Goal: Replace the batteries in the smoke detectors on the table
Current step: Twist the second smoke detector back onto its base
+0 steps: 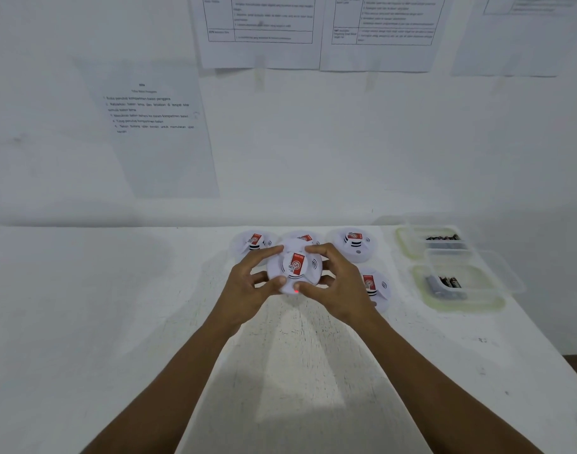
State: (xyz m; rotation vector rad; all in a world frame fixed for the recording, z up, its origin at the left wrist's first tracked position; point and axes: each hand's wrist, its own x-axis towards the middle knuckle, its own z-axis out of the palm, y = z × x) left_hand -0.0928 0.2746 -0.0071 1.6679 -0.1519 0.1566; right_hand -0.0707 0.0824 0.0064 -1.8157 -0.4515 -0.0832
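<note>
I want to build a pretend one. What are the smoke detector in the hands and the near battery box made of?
The smoke detector looks like smooth, matte white moulded plastic, with a red sticker, probably paper. The near battery box seems thin translucent plastic: pale, yellowish at the rim, with the table showing through.

Bare table (84,306) at left gives passage — smoke detectors (354,244) crowd the back, tubs (463,307) the right.

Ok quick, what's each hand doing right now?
Left hand: grips the smoke detector at its left edge.
Right hand: grips the same smoke detector, right edge.
</note>
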